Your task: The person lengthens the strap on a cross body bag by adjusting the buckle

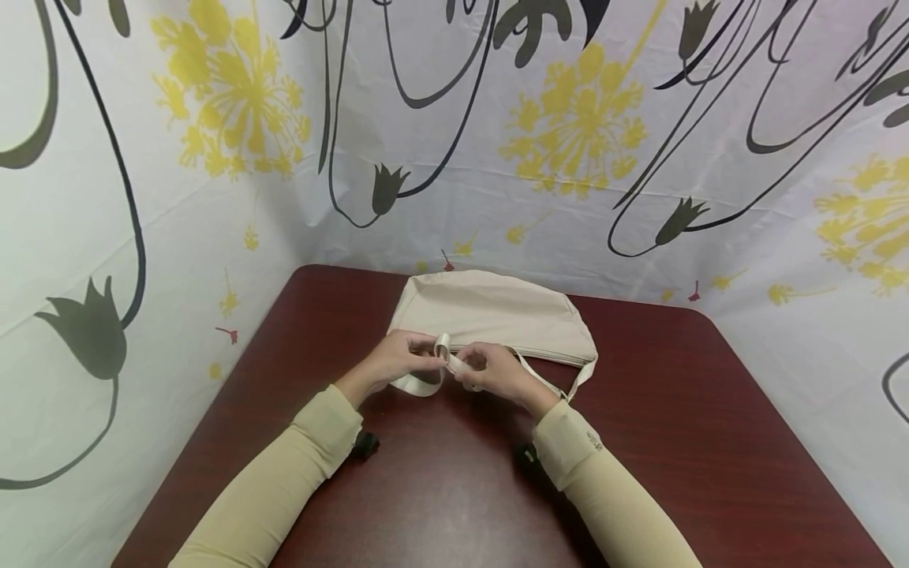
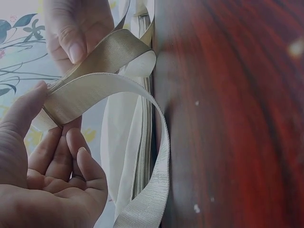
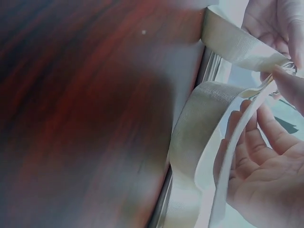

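Observation:
A cream fabric bag (image 1: 497,309) with a zipper lies at the back of the table. Its flat cream strap (image 1: 419,386) loops up in front of it. My left hand (image 1: 406,353) pinches the strap between thumb and fingers, near a small metal piece (image 3: 289,68) partly covered by fingertips. Close beside it, my right hand (image 1: 503,372) pinches another stretch of the strap. In the left wrist view a wide loop of strap (image 2: 164,156) hangs from the left fingers. The right wrist view shows strap lengths (image 3: 194,123) hanging in front of the right palm (image 3: 270,175).
The dark red-brown table (image 1: 440,489) extends on both sides of the arms. White cloth with yellow and grey flower prints (image 1: 454,118) encloses its back and sides. Small dark objects (image 1: 365,446) show at both wrists.

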{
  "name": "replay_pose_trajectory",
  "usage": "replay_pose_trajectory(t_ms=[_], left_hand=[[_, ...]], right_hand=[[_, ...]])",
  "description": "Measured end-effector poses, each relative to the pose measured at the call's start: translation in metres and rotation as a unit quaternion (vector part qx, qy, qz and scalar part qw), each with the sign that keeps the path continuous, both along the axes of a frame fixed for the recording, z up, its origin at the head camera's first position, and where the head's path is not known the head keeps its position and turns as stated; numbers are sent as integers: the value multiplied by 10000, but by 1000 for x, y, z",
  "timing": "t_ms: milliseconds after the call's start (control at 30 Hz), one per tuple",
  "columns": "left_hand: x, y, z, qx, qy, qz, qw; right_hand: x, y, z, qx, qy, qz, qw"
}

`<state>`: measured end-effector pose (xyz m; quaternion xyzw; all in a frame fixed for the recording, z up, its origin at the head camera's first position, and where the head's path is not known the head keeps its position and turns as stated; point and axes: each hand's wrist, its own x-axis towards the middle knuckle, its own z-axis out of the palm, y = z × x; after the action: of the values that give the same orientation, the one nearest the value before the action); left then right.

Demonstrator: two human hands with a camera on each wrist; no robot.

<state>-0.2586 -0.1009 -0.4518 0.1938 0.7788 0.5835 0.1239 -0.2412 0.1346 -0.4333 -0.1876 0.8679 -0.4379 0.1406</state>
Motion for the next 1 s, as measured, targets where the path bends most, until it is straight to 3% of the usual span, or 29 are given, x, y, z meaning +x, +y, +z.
replay_pose_trajectory(t_ms=[267,1000], left_hand=[[1,0,0,-65,42,51,10000],[2,0,0,-131,-9,-51,9999]], right_hand=[[-1,3,-7,85,191,98,9997],[-1,-1,-3,-148,8,19,9999]])
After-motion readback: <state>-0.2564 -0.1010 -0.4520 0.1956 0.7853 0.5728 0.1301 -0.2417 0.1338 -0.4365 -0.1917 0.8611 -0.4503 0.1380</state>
